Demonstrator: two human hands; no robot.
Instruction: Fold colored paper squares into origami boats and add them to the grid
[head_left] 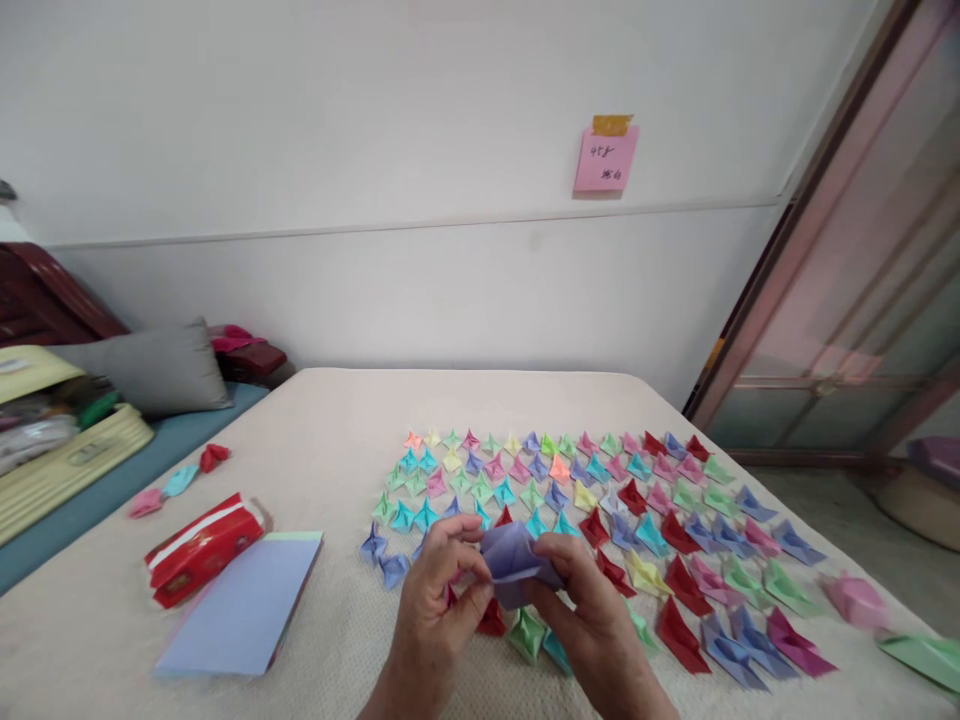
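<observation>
Between my two hands, above the cloth, is a partly folded piece of purple origami paper [511, 560]. My left hand [446, 580] pinches its left side between thumb and fingers. On the right side, my right hand [577, 600] grips it the same way, thumb below and fingers curled on top. Under and around the hands lie rows of small folded paper boats, among them a green one [526, 634], a dark red one [682, 635] and a purple one [391, 570]. My hands hide some of these boats.
A stack of coloured paper sheets [244, 610] lies at left, beside a red packet [202, 550]. Small folded pieces, one of them light blue [180, 480], lie farther left. A pink paper piece [857, 600] sits at the right edge. A pink note [606, 160] is taped to the wall.
</observation>
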